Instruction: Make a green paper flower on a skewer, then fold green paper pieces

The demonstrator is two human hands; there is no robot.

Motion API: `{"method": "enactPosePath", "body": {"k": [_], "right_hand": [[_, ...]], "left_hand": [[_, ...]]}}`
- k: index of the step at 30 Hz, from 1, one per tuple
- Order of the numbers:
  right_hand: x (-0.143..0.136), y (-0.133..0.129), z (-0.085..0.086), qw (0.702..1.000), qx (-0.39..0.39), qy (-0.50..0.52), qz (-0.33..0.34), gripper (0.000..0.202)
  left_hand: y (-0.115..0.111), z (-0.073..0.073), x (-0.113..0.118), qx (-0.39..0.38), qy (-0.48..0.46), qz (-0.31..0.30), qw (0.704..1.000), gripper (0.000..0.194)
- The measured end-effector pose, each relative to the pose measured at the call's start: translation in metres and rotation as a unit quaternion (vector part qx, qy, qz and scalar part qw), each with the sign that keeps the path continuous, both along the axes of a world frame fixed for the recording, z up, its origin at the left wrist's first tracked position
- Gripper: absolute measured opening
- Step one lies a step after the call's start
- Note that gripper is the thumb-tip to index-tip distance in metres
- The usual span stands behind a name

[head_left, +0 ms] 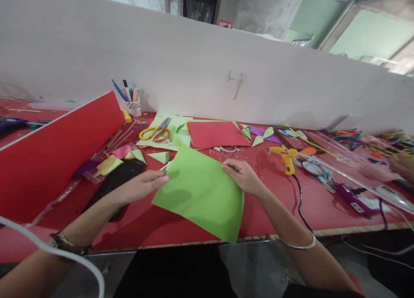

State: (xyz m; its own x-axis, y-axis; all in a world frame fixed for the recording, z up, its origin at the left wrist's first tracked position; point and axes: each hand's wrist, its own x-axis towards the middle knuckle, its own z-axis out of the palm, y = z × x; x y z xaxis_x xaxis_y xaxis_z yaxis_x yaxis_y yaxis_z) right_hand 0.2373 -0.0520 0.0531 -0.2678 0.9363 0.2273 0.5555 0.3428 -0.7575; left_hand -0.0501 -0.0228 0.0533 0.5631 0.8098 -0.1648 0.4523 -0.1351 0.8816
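Your right hand (244,177) pinches the green sheet (202,190) at its upper right edge — thumb on top, grip closed. Your left hand (145,186) meets the left edge, fingers loosely extended — I can't tell whether it's gripping. Both forearms (100,214) angle inward, the sheet between your hands above the red table (268,216).

Green paper (203,190) over a red desk (268,220), centre of the frame.
The right-hand grip (239,175) pinches its right edge; the left-hand grip (150,184) is at the left edge. Scissors (161,128) lie left of centre, a glue gun (287,158) at right.
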Motion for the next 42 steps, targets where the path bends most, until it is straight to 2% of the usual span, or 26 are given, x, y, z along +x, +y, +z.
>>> {"method": "enactPosePath", "body": {"k": [1,3,5,7,10,11,13,16,19,23,30,42], "right_hand": [[0.001,0.002,-0.003,1.000,-0.005,0.009,-0.007,0.029],[0.001,0.005,-0.010,0.999,-0.020,0.019,-0.015,0.030],[0.001,0.007,-0.016,0.999,-0.028,0.029,-0.020,0.027],[-0.002,0.005,-0.019,0.998,0.002,0.032,-0.046,0.024],[-0.012,-0.009,-0.012,0.992,0.090,-0.010,-0.094,0.047],[-0.017,-0.015,-0.007,0.990,0.104,-0.035,-0.084,0.054],[-0.027,-0.028,0.004,0.990,0.115,-0.078,-0.020,0.067],[-0.041,-0.040,0.016,0.988,0.098,-0.108,0.057,0.079],[-0.048,-0.040,0.019,0.986,0.096,-0.111,0.076,0.080],[-0.049,-0.035,0.015,0.988,0.092,-0.084,0.089,0.073],[-0.045,-0.034,0.016,0.990,-0.020,0.016,0.137,0.050],[-0.043,-0.035,0.009,0.979,-0.096,0.065,0.170,0.052]], "left_hand": [[-0.002,-0.001,0.001,-0.058,-0.012,-0.031,0.998,0.030],[-0.004,-0.004,0.004,-0.135,-0.033,-0.057,0.989,0.029],[-0.005,-0.008,0.006,-0.156,-0.068,-0.017,0.985,0.030],[-0.005,-0.011,0.008,-0.159,-0.111,0.032,0.981,0.030],[-0.007,-0.011,0.014,-0.165,-0.168,0.087,0.968,0.029],[-0.008,-0.009,0.017,-0.165,-0.180,0.100,0.965,0.029],[-0.012,-0.004,0.024,-0.161,-0.188,0.121,0.961,0.030],[-0.016,0.003,0.035,-0.139,-0.196,0.141,0.960,0.030],[-0.019,0.006,0.044,-0.117,-0.191,0.127,0.966,0.028],[-0.023,0.003,0.053,-0.098,-0.184,0.097,0.973,0.029],[-0.027,-0.001,0.054,-0.056,-0.195,-0.029,0.979,0.033],[-0.025,-0.009,0.053,-0.017,-0.172,-0.031,0.985,0.036]]}}
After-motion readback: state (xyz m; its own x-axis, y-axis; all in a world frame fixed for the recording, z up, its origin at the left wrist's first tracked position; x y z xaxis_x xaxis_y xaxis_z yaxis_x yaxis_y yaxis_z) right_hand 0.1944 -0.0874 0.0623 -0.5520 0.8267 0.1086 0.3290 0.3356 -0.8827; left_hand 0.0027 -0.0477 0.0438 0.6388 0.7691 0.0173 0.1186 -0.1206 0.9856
